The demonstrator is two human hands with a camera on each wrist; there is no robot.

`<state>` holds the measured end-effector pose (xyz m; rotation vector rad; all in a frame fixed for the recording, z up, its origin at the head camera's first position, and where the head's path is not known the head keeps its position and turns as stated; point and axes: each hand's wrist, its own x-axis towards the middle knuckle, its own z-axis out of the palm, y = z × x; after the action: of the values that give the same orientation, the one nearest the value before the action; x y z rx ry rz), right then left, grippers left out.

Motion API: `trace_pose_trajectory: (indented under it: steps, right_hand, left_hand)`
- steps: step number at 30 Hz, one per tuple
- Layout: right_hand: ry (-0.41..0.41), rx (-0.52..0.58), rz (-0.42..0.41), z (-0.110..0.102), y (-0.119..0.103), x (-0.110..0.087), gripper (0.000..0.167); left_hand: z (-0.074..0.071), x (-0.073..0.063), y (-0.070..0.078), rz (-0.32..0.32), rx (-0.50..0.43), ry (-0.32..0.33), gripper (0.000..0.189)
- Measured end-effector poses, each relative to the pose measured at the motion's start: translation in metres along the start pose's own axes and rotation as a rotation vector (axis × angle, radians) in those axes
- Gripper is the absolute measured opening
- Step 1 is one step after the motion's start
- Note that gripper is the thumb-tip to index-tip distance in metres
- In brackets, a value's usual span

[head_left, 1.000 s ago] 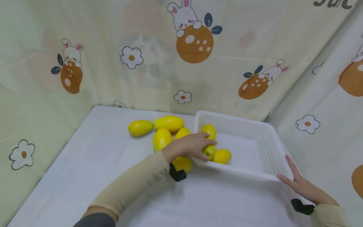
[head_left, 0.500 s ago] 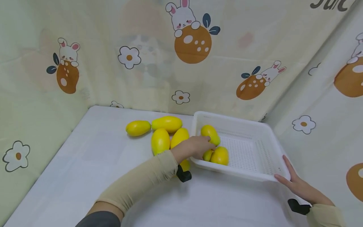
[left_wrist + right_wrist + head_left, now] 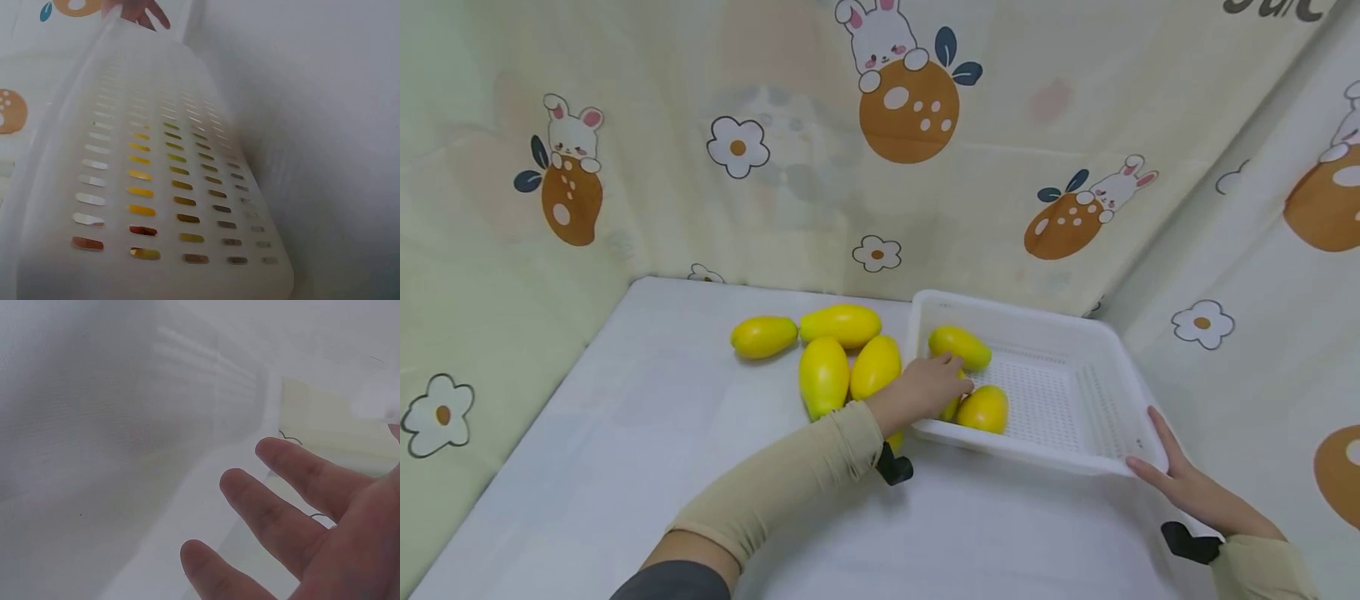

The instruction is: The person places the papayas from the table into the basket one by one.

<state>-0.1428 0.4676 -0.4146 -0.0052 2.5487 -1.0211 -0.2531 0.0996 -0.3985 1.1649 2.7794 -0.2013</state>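
Observation:
A white perforated plastic basket [image 3: 1060,454] stands at the right of the table, seen from outside in the left wrist view. My left hand [image 3: 931,387] reaches over its left rim, fingers curled round a yellow mango [image 3: 951,408] that it mostly hides. Beside that hand in the basket lie a mango [image 3: 962,347] behind and a mango [image 3: 983,410] in front. My right hand [image 3: 1198,487] lies against the basket's near right corner, thumb at the front rim; in the right wrist view its fingers [image 3: 269,515] are straight and spread beside the basket wall.
Left of the basket several yellow mangoes sit on the white table [image 3: 647,417], among them one at the far left [image 3: 764,337], one at the back [image 3: 841,325] and one nearer [image 3: 823,375]. Patterned curtains [image 3: 775,208] hang behind and at the sides.
My left hand has lowered the mango into the basket's left part. The rear mango there has turned from upright to slanting right. The right hand stays at the corner.

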Motion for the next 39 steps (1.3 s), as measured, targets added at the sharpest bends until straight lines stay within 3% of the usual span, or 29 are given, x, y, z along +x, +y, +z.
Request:
trace_pose_trajectory:
  steps: [6,13,16,20,25,28,32,34,36,39]
  right_hand:
    - [-0.001,0.015,-0.003,-0.001,-0.004,-0.001,0.090]
    - [-0.008,0.014,-0.004,0.004,0.000,0.001,0.090]
    - [-0.016,0.012,-0.003,0.005,0.001,0.001,0.090]
    - [-0.010,-0.002,-0.015,0.004,-0.001,0.000,0.090]
    - [0.003,-0.041,-0.031,-0.002,-0.004,-0.002,0.089]
    - [-0.006,-0.054,-0.022,-0.005,-0.004,-0.002,0.089]
    - [-0.023,-0.068,-0.020,-0.007,-0.006,0.001,0.089]
    - [-0.027,-0.080,-0.025,-0.007,-0.008,0.004,0.089]
    - [-0.030,-0.087,-0.029,-0.007,-0.009,0.006,0.089]
    - [-0.042,-0.073,-0.034,-0.006,-0.010,0.009,0.089]
  left_hand:
    - [0.002,0.003,-0.003,0.007,-0.042,0.025,0.048]
    - [0.005,0.001,-0.009,0.028,-0.194,0.045,0.064]
    - [0.001,-0.010,-0.016,0.031,-0.229,0.122,0.060]
    - [-0.007,-0.038,-0.035,-0.007,-0.253,0.332,0.051]
    - [-0.005,-0.077,-0.078,-0.189,-0.359,0.635,0.042]
    - [0.006,-0.096,-0.110,-0.371,-0.429,0.700,0.041]
    - [0.032,-0.119,-0.150,-0.603,-0.543,0.655,0.044]
    - [0.049,-0.129,-0.165,-0.680,-0.603,0.610,0.048]
    - [0.064,-0.136,-0.176,-0.725,-0.641,0.549,0.053]
    - [0.084,-0.143,-0.188,-0.735,-0.663,0.464,0.062]
